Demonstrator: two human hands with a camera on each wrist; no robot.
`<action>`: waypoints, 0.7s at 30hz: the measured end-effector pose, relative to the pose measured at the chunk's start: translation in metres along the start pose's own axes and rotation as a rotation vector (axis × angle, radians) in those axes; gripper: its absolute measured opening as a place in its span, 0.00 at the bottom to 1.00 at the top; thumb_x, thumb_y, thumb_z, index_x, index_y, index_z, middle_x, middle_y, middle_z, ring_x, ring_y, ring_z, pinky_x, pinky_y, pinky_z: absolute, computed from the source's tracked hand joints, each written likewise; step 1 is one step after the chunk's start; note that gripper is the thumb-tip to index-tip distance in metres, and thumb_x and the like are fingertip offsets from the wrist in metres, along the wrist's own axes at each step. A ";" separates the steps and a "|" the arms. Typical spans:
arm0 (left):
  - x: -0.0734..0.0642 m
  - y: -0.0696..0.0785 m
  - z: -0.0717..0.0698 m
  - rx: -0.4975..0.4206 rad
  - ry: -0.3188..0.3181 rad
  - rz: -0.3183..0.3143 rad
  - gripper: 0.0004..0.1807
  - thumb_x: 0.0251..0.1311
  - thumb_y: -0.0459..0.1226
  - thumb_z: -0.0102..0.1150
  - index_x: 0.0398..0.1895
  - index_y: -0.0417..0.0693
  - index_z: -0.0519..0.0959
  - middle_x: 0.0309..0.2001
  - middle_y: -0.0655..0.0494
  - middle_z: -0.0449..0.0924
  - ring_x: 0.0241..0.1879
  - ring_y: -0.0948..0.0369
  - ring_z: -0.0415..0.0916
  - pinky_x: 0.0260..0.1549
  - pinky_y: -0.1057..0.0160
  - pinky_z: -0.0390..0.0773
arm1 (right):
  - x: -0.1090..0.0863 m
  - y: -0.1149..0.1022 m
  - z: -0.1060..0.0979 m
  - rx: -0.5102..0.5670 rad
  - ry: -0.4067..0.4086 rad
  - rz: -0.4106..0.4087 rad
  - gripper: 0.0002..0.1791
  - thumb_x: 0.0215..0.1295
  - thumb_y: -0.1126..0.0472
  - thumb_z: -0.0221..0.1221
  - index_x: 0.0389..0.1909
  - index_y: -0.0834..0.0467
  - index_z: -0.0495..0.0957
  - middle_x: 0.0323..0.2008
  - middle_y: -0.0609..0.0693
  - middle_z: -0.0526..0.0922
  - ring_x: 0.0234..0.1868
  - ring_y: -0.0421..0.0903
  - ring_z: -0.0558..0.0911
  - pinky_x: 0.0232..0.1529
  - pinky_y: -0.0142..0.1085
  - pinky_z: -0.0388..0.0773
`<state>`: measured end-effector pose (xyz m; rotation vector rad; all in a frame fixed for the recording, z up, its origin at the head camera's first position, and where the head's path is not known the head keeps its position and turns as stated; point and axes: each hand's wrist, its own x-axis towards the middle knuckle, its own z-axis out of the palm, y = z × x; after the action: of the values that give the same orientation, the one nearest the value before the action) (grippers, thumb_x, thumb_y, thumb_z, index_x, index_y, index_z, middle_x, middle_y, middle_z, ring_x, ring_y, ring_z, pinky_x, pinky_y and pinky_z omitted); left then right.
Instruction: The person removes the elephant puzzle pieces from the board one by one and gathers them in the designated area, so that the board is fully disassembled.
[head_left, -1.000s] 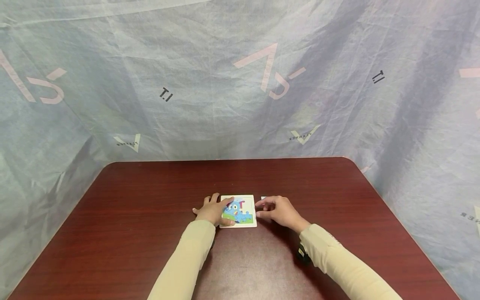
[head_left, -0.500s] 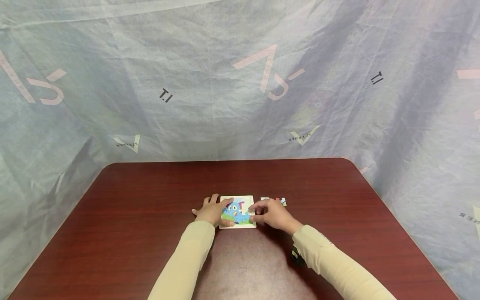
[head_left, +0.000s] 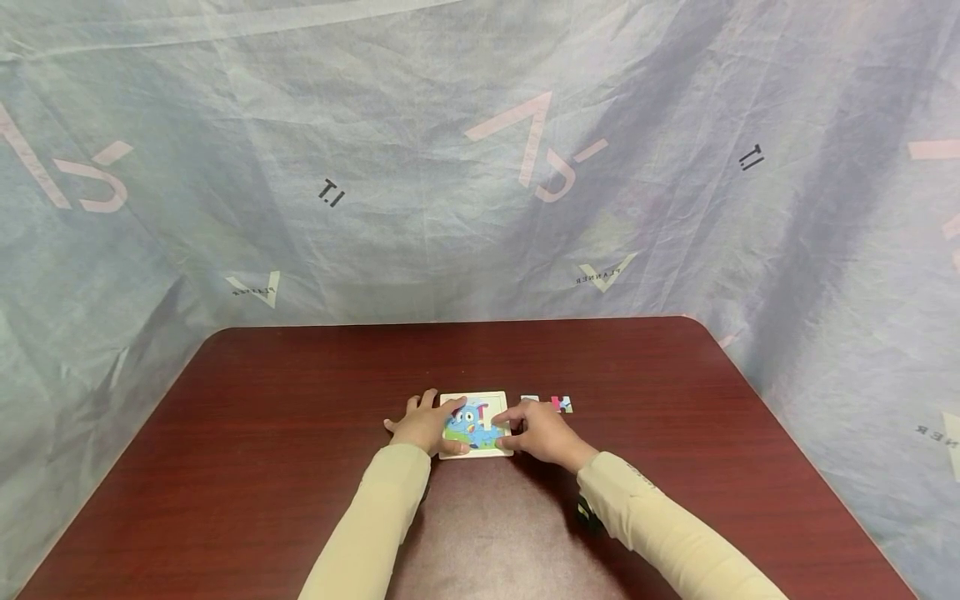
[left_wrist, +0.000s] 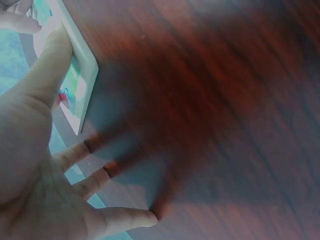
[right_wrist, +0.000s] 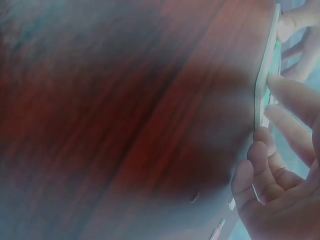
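The puzzle board lies on the worktop, its blue animal readable only in the head view (both wrist views crop it). The left hand spreads wide across the board; whether the right hand pinches anything I cannot tell; it partly hides a loose piece.
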<state>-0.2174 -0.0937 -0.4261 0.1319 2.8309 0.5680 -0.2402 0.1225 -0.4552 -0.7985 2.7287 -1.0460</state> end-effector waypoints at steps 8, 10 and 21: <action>0.000 0.000 0.000 -0.011 0.000 -0.001 0.43 0.56 0.46 0.74 0.76 0.60 0.67 0.76 0.41 0.55 0.75 0.37 0.50 0.59 0.19 0.53 | 0.001 -0.001 0.000 0.007 -0.005 0.016 0.12 0.58 0.66 0.73 0.43 0.60 0.88 0.25 0.44 0.78 0.24 0.36 0.73 0.29 0.31 0.74; 0.000 0.000 0.000 -0.012 -0.001 -0.001 0.43 0.56 0.46 0.74 0.76 0.60 0.67 0.77 0.41 0.55 0.75 0.37 0.50 0.59 0.19 0.53 | 0.001 -0.002 0.000 0.011 0.000 0.023 0.12 0.57 0.67 0.73 0.43 0.60 0.88 0.26 0.45 0.78 0.24 0.37 0.73 0.29 0.31 0.74; 0.001 0.000 0.000 -0.014 -0.006 -0.002 0.43 0.57 0.46 0.74 0.76 0.61 0.67 0.77 0.40 0.55 0.75 0.37 0.51 0.59 0.19 0.53 | 0.001 -0.002 0.002 0.014 0.026 0.037 0.13 0.55 0.67 0.75 0.42 0.58 0.86 0.30 0.51 0.79 0.24 0.38 0.74 0.29 0.33 0.74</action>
<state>-0.2184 -0.0940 -0.4261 0.1285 2.8200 0.5864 -0.2395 0.1202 -0.4554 -0.7349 2.7432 -1.0744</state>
